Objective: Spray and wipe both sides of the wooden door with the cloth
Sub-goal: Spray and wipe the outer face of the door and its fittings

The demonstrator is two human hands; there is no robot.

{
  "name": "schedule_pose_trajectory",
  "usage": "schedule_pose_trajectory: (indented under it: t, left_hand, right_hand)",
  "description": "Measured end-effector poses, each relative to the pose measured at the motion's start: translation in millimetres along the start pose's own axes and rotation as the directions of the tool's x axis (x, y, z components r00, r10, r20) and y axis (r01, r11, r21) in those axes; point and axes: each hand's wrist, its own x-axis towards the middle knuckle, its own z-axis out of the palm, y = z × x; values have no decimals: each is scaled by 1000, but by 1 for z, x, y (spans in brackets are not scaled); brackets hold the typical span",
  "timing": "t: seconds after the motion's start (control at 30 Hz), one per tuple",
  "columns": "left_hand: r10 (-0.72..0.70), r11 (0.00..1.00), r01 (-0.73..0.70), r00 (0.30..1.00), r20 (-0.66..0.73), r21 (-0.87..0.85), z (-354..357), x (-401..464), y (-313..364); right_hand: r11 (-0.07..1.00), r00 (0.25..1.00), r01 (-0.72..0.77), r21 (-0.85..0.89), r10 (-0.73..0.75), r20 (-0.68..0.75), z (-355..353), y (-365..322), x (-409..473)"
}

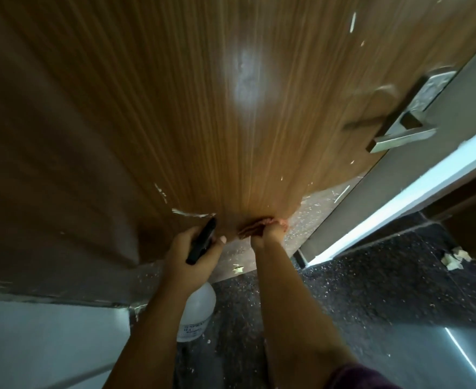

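The wooden door (231,108) fills the upper view, its grain running down to the bottom edge, with a shiny patch in the middle and white flecks on it. My left hand (189,248) grips the black trigger head of a white spray bottle (196,313), whose body hangs below my wrist. Low on the door, near its bottom edge, my right hand (267,234) presses a pinkish cloth (252,228) against the wood. The cloth is mostly hidden by my fingers.
A metal lever handle (399,138) sits on the door's right side. A grey door frame (399,178) runs diagonally at right. The dark speckled floor (371,290) holds crumpled paper scraps (453,259). A white surface (48,341) lies at lower left.
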Motion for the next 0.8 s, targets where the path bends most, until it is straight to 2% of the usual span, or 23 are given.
schedule_pose_trajectory:
  t: [0.07,0.13,0.23,0.33,0.47,0.6,0.7,0.73,0.8]
  left_hand:
    - [9,999,-12,998,62,45,15,5,5]
    - [12,995,-26,991,134,97,32,12,6]
    - [9,968,-58,980,199,244,60,19,2]
    - [22,931,-96,978,207,354,82,27,10]
    - [92,945,-183,945,313,273,102,38,18]
    - [218,927,-304,913,345,219,116,39,18]
    - [224,931,-318,885,409,179,122,41,25]
    - [241,934,-324,882,406,151,120,41,28]
    - [294,937,-337,905,306,96,114,40,34]
  right_hand:
    - [996,993,-94,8,93,73,-26,-4,-1]
    - [992,987,-116,45,110,120,-53,-20,-1]
    - [985,995,-99,141,95,35,-83,-48,16]
    - [956,991,-132,262,124,47,-83,-64,31]
    - [937,980,-167,307,125,154,-75,-77,42]
    - [961,982,-142,237,106,159,-83,-79,40]
    - [964,990,-118,239,95,103,-91,-75,40]
    - [962,989,-118,247,92,115,-89,-71,37]
    - [974,989,-92,205,65,137,-77,-62,23]
